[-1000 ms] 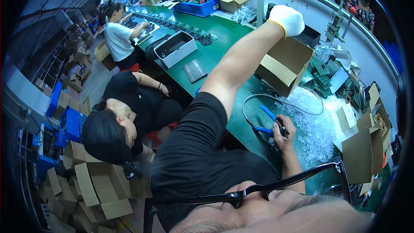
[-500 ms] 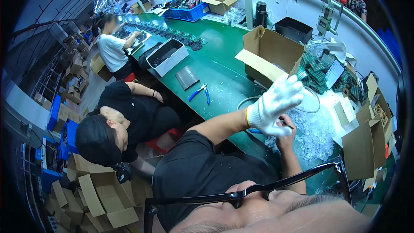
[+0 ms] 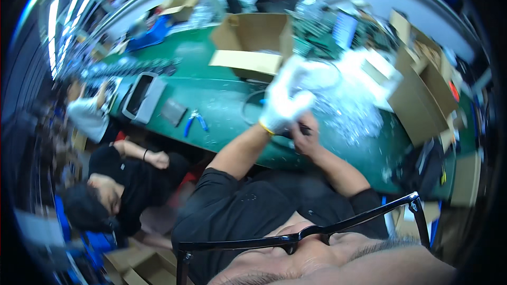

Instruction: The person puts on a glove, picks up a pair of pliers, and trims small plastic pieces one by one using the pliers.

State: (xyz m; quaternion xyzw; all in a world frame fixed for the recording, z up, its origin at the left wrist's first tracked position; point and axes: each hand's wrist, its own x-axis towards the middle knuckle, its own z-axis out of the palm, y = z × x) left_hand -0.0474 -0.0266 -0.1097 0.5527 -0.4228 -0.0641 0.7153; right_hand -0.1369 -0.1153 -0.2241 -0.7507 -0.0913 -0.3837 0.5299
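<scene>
Over the near edge of the green workbench point(image 3: 222, 105), the left hand in a white fabric glove point(image 3: 282, 100) meets the bare right hand point(image 3: 306, 137), whose fingers pinch a small dark tool-like object point(image 3: 302, 130); motion blur hides the gloved grip. It looks light, stiff and slim, best held along its shank. Blue-handled pliers point(image 3: 196, 121) lie to the left, an open brown cardboard box point(image 3: 253, 42) behind

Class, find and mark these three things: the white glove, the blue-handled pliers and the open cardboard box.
white glove point(image 3: 283, 103), head view, on the back of the gloved hand.
blue-handled pliers point(image 3: 195, 122), head view, on the handles.
open cardboard box point(image 3: 252, 32), head view, on the inner wall.
</scene>
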